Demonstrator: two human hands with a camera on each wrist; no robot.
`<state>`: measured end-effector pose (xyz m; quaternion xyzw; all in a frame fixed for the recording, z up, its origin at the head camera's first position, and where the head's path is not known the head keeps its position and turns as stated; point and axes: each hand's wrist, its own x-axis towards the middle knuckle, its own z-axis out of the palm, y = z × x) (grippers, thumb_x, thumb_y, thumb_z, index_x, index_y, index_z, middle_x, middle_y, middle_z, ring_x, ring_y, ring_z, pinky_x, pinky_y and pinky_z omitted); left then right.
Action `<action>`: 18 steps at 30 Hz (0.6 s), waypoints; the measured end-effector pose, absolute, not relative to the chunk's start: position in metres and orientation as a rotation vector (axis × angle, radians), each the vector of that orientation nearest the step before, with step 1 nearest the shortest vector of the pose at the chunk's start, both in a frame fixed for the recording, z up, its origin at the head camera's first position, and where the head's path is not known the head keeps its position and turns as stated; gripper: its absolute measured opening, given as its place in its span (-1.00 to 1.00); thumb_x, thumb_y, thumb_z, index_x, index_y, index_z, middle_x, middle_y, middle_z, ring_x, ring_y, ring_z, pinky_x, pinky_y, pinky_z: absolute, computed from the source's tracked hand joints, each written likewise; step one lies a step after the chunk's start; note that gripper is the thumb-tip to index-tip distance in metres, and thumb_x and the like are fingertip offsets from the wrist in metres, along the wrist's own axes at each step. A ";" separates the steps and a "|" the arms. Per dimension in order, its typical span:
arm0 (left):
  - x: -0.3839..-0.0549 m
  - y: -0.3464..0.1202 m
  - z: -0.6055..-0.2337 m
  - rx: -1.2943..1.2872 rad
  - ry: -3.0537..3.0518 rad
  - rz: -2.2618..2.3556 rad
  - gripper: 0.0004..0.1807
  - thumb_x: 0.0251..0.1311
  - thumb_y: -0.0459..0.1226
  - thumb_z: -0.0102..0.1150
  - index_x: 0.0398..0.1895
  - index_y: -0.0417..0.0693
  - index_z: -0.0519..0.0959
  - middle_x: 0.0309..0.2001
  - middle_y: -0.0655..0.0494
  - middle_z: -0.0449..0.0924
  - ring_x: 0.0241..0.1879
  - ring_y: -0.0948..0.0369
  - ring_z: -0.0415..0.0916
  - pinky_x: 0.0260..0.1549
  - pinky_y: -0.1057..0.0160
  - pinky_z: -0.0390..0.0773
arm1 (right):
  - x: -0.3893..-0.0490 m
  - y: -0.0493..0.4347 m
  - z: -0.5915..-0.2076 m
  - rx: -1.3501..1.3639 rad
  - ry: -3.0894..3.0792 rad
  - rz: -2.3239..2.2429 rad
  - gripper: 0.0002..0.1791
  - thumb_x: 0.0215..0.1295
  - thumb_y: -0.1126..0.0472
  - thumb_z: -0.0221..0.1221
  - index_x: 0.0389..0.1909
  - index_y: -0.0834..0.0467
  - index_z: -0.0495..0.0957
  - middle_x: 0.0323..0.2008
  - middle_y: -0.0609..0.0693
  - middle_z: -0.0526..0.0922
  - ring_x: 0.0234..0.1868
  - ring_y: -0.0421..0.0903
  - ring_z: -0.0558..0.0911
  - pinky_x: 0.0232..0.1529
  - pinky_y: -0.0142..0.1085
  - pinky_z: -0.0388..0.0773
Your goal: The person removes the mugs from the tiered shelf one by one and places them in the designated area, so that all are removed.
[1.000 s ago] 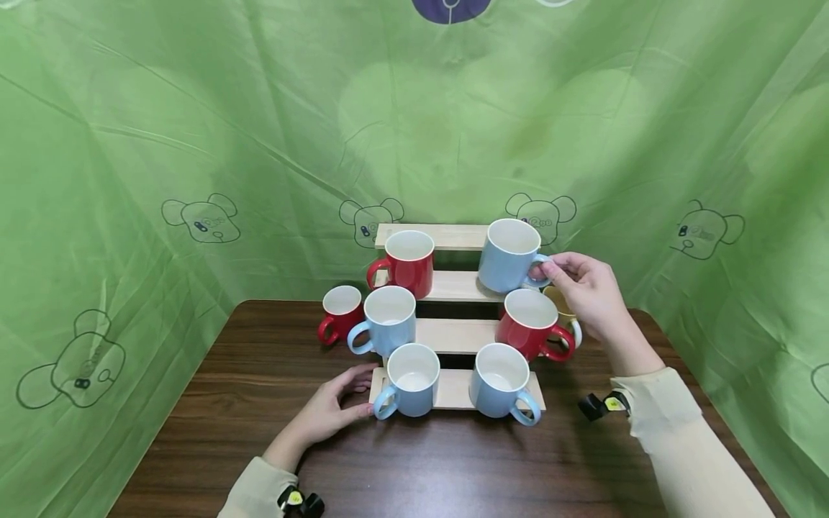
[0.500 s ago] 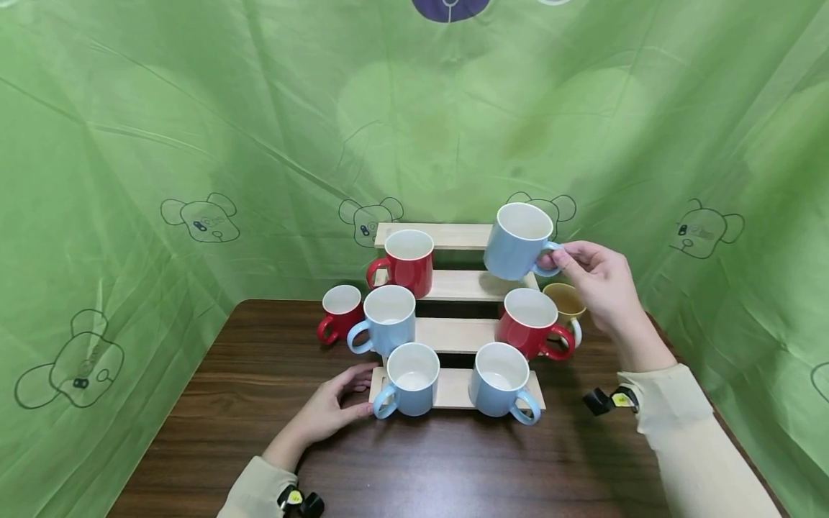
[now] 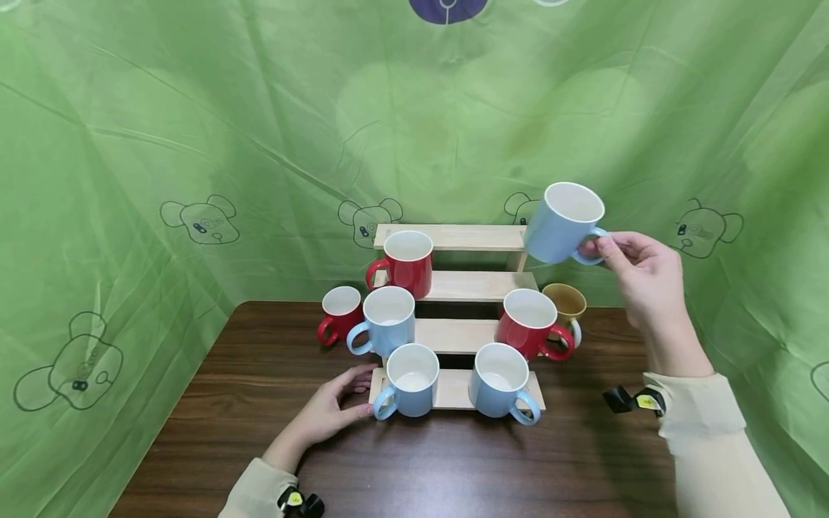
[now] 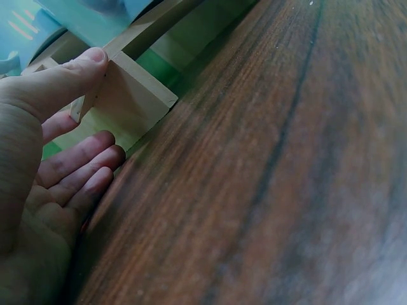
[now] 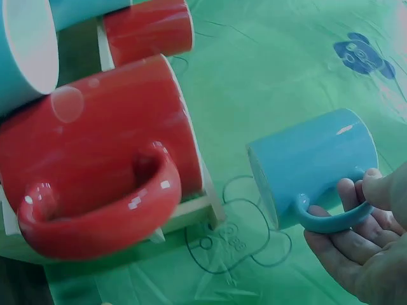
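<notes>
A light blue mug (image 3: 562, 224) hangs in the air at the upper right of a stepped wooden rack (image 3: 463, 285). My right hand (image 3: 650, 280) grips it by its handle, fingers through the loop in the right wrist view. At the rack's front left corner, my left hand (image 3: 329, 406) pinches the end of the lowest board (image 4: 130, 95) between thumb and index finger; the other fingers lie loosely curled below. Beside that thumb stands a blue mug (image 3: 412, 381) on the lowest step. A red mug (image 5: 108, 152) fills much of the right wrist view.
Also on the rack are a blue mug (image 3: 500, 381), another blue mug (image 3: 390, 320), a red mug (image 3: 409, 266) and the right red mug (image 3: 527, 320). On the dark wooden table (image 3: 486, 467) stand a small red mug (image 3: 341, 313) and a yellow mug (image 3: 565, 302). Green cloth (image 3: 259, 144) hangs behind.
My right hand has lifted the blue mug off the rack's second step from the top and carried it up and to the right. The left hand has stayed put.
</notes>
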<state>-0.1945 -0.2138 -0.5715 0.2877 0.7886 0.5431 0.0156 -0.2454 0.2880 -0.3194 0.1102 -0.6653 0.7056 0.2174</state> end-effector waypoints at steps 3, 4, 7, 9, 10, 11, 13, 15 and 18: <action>-0.194 -0.214 -0.572 0.896 2.456 1.687 -0.29 0.41 -0.29 0.49 0.56 -0.10 0.44 0.31 0.01 0.66 0.25 0.09 0.65 0.29 0.03 0.65 | -0.242 0.294 -0.322 0.271 -1.775 1.926 -0.88 0.49 0.40 0.35 -0.09 0.41 0.75 -0.29 -0.01 0.87 -0.20 -0.19 0.84 -0.03 -0.47 0.72; -0.194 -0.214 -0.571 0.895 2.457 1.686 -0.29 0.41 -0.29 0.49 0.56 -0.10 0.44 0.31 0.01 0.66 0.25 0.09 0.65 0.29 0.03 0.65 | -0.241 0.296 -0.323 0.251 -1.758 1.910 -0.87 0.48 0.40 0.36 -0.09 0.42 0.75 -0.29 0.00 0.87 -0.20 -0.18 0.84 -0.04 -0.47 0.73; -0.194 -0.214 -0.571 0.887 2.463 1.681 -0.29 0.41 -0.28 0.49 0.56 -0.09 0.44 0.31 0.02 0.66 0.26 0.10 0.65 0.29 0.05 0.65 | -0.238 0.301 -0.328 0.168 -1.715 1.866 -0.83 0.43 0.38 0.41 -0.11 0.44 0.75 -0.31 0.02 0.87 -0.22 -0.18 0.84 -0.06 -0.48 0.72; -0.194 -0.214 -0.571 0.878 2.462 1.681 -0.29 0.41 -0.27 0.49 0.57 -0.10 0.44 0.31 0.03 0.66 0.26 0.10 0.65 0.29 0.05 0.65 | -0.236 0.304 -0.332 0.120 -1.683 1.854 -0.83 0.41 0.37 0.44 -0.12 0.44 0.76 -0.32 0.03 0.87 -0.23 -0.18 0.83 -0.06 -0.48 0.72; -0.193 -0.214 -0.571 0.873 2.461 1.681 -0.29 0.41 -0.27 0.49 0.57 -0.09 0.44 0.31 0.03 0.66 0.26 0.10 0.65 0.29 0.06 0.65 | -0.236 0.305 -0.334 0.104 -1.667 1.849 -0.83 0.40 0.38 0.44 -0.13 0.44 0.75 -0.33 0.04 0.87 -0.23 -0.17 0.83 -0.06 -0.48 0.71; -0.193 -0.214 -0.570 0.868 2.461 1.680 -0.29 0.41 -0.27 0.49 0.57 -0.09 0.44 0.32 0.03 0.66 0.26 0.10 0.65 0.29 0.06 0.65 | -0.235 0.307 -0.337 0.093 -1.654 1.842 -0.82 0.40 0.38 0.44 -0.13 0.45 0.75 -0.33 0.04 0.87 -0.23 -0.18 0.83 -0.05 -0.48 0.71; -0.193 -0.214 -0.570 0.859 2.460 1.678 -0.29 0.41 -0.26 0.49 0.57 -0.08 0.44 0.32 0.03 0.66 0.26 0.10 0.65 0.29 0.06 0.65 | -0.234 0.309 -0.342 0.086 -1.623 1.831 -0.82 0.40 0.40 0.44 -0.13 0.47 0.75 -0.34 0.04 0.87 -0.24 -0.18 0.83 -0.05 -0.48 0.71; -0.193 -0.214 -0.569 0.854 2.460 1.677 -0.29 0.41 -0.25 0.49 0.57 -0.07 0.44 0.32 0.04 0.66 0.26 0.11 0.65 0.29 0.07 0.65 | -0.233 0.310 -0.347 0.090 -1.592 1.821 -0.82 0.40 0.43 0.43 -0.12 0.50 0.74 -0.35 0.04 0.87 -0.25 -0.18 0.83 -0.05 -0.48 0.71; -0.193 -0.214 -0.569 0.859 2.461 1.678 -0.29 0.41 -0.26 0.49 0.57 -0.06 0.44 0.32 0.04 0.66 0.26 0.10 0.65 0.29 0.06 0.65 | -0.231 0.313 -0.356 0.091 -1.538 1.829 -0.81 0.39 0.45 0.42 -0.11 0.53 0.73 -0.35 0.05 0.86 -0.26 -0.17 0.83 -0.06 -0.48 0.72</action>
